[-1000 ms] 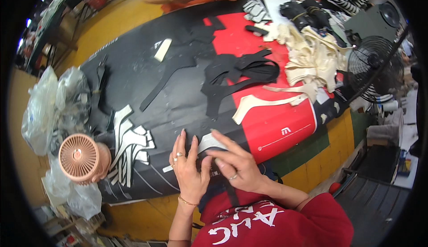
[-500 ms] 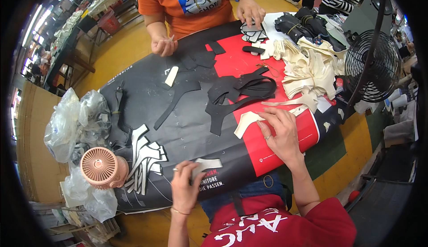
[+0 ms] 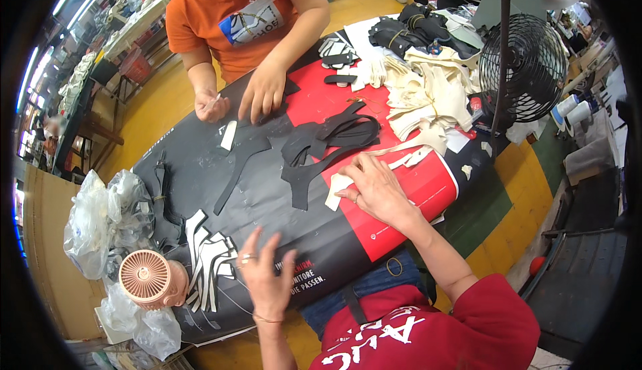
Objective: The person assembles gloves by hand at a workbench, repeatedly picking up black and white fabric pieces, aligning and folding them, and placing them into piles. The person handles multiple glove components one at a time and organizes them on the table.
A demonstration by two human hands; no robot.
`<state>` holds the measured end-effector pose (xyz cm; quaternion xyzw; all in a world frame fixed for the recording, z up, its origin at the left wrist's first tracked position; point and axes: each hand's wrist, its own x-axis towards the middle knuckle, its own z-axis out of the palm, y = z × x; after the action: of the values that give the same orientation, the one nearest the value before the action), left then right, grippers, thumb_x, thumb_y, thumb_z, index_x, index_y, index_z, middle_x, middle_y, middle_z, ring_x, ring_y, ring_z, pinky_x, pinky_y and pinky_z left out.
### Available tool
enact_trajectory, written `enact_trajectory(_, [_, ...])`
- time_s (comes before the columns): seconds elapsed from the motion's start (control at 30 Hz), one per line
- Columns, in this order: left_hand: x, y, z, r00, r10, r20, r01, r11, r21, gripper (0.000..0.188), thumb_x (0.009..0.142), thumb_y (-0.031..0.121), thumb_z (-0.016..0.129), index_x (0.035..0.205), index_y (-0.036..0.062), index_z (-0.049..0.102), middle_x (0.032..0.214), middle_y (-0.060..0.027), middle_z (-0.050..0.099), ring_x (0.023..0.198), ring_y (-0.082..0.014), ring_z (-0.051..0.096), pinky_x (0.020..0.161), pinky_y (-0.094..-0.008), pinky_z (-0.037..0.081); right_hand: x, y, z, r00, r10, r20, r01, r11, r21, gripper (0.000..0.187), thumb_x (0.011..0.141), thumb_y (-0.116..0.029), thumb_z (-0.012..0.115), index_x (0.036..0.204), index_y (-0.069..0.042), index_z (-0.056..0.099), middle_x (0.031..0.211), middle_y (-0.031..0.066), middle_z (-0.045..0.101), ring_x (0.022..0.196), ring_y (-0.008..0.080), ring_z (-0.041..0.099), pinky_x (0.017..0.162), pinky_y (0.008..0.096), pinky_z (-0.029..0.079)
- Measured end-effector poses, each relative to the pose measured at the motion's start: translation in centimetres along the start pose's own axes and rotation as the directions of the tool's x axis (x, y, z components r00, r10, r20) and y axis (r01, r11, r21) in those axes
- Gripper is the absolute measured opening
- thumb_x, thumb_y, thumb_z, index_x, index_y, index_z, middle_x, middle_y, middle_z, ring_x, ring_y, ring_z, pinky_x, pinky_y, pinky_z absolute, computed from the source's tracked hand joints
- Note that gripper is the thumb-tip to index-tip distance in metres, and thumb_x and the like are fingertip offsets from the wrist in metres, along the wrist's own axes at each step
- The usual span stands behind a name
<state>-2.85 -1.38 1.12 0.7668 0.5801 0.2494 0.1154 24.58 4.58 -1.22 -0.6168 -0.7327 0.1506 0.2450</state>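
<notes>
My left hand [image 3: 269,278] is raised near the table's front edge with its fingers spread and nothing in them. Beside it lies a fanned pile of white strap-shaped pieces with dark edges [image 3: 212,250]. My right hand [image 3: 378,189] pinches a cream cut fabric piece [image 3: 339,187] on the red part of the table cover; the fingers hide part of it. Just beyond that hand, a long cream strip [image 3: 418,144] runs to a heap of cream fabric pieces [image 3: 428,92]. Left of the right hand sits a bunch of black cut pieces [image 3: 328,144].
Across the table a co-worker in orange [image 3: 234,36] handles dark pieces. A pink fan [image 3: 148,276] and plastic bags [image 3: 93,216] stand at the left edge, a black fan [image 3: 525,59] at the right. A curved black piece [image 3: 237,173] lies mid-table.
My left hand has moved left, opened and let go of a white piece, which is now at the pile. My right hand has closed on the cream piece. The co-worker's hand reaches over the dark pieces.
</notes>
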Motion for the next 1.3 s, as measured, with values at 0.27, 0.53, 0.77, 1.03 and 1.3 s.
enact_trajectory(0.27, [9.2, -5.5, 1.6, 0.993, -0.01, -0.116, 0.013, 1.0, 0.026, 0.029, 0.093, 0.016, 0.067, 0.116, -0.0008, 0.068, 0.13, -0.0216, 0.06, 0.121, -0.0402, 0.055, 0.103, -0.0459, 0.043, -2.3, 2.5, -3.7, 0.997, 0.071, 0.0, -0.071, 0.997, 0.041, 0.025, 0.086, -0.02, 0.077, 0.106, -0.007, 0.07, 0.107, 0.0106, 0.059, 0.1, 0.0278, 0.061, 0.09, 0.0416, 0.046])
enact_trajectory(0.53, [14.6, -7.9, 4.8, 0.987, 0.156, 0.039, -0.16, 0.96, 0.228, 0.023, 0.093, 0.006, 0.061, 0.112, -0.0039, 0.067, 0.12, -0.0177, 0.063, 0.109, -0.0362, 0.06, 0.092, -0.0431, 0.051, -2.7, 1.6, -2.4, 0.998, -0.061, -0.001, 0.061, 0.997, -0.053, 0.047, 0.089, -0.022, 0.073, 0.133, -0.009, 0.06, 0.103, 0.0121, 0.059, 0.093, 0.0305, 0.06, 0.083, 0.0416, 0.047])
enact_trajectory(0.77, [2.6, -1.4, 3.4, 0.985, 0.153, 0.078, -0.167, 0.963, 0.212, 0.036, 0.087, 0.005, 0.065, 0.122, -0.0012, 0.065, 0.128, -0.0195, 0.06, 0.116, -0.0365, 0.058, 0.097, -0.0421, 0.049, -2.5, 1.4, -2.6, 1.0, -0.022, 0.009, 0.019, 0.973, 0.231, 0.018, 0.092, -0.009, 0.069, 0.108, -0.001, 0.069, 0.091, 0.012, 0.06, 0.082, 0.0283, 0.063, 0.073, 0.0378, 0.051])
enact_trajectory(1.03, [2.2, 6.3, 1.0, 0.982, 0.139, -0.128, -0.181, 0.888, -0.423, 0.057, 0.07, 0.01, 0.088, 0.123, 0.0029, 0.067, 0.128, -0.0193, 0.063, 0.114, -0.0343, 0.064, 0.095, -0.0413, 0.054, -2.4, -0.6, -3.9, 0.994, -0.1, -0.032, 0.085, 0.589, 0.803, 0.01, 0.094, -0.006, 0.068, 0.104, -0.004, 0.066, 0.11, 0.0094, 0.066, 0.101, 0.0228, 0.065, 0.086, 0.0362, 0.05])
enact_trajectory(1.3, [5.2, 10.1, 5.7, 0.784, 0.443, -0.434, -0.576, 0.78, -0.244, 0.045, 0.067, -0.011, 0.074, 0.109, 0.0055, 0.076, 0.106, -0.0115, 0.072, 0.081, -0.0232, 0.071, 0.068, -0.0317, 0.056, -3.4, -0.7, -4.0, 0.928, 0.214, -0.305, 0.068, 0.707, 0.704, 0.009, 0.095, -0.006, 0.067, 0.103, -0.003, 0.063, 0.118, 0.0096, 0.062, 0.102, 0.0194, 0.061, 0.086, 0.0303, 0.049])
